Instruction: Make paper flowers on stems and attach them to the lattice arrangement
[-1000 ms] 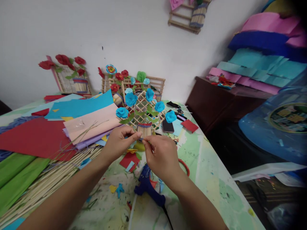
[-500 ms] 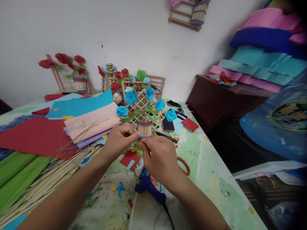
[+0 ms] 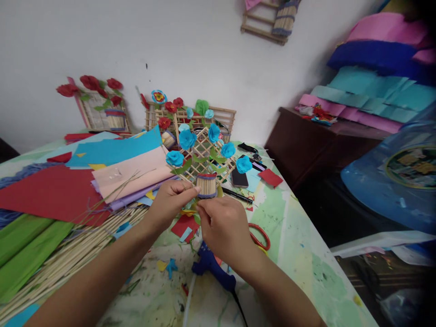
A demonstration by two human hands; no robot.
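Note:
A diamond lattice of thin sticks (image 3: 205, 147) stands upright before me, with blue paper flowers (image 3: 187, 139), green paper leaves (image 3: 184, 167) and a small stick basket (image 3: 206, 185) trimmed in red and blue. My left hand (image 3: 170, 200) is closed in a pinch at the lattice's lower left, its thumb tip against the basket's side. Just below the basket, my right hand (image 3: 223, 222) pinches thumb to forefinger; whatever is between them is too small to make out. Yellow paper (image 3: 188, 212) shows beneath the fingertips. Under my right wrist lies a blue glue gun (image 3: 214, 269).
Red-handled scissors (image 3: 260, 236), a pen (image 3: 237, 195) and a phone (image 3: 240, 177) lie on the right. Leftward are a red sheet (image 3: 57, 193), a bundle of sticks (image 3: 78, 252) and green paper (image 3: 32, 245). Other flower frames (image 3: 105, 113) lean on the wall.
My right fingertips have shifted slightly left and down, away from the basket's base. My left hand and the lattice are almost unmoved; the view has shifted a little.

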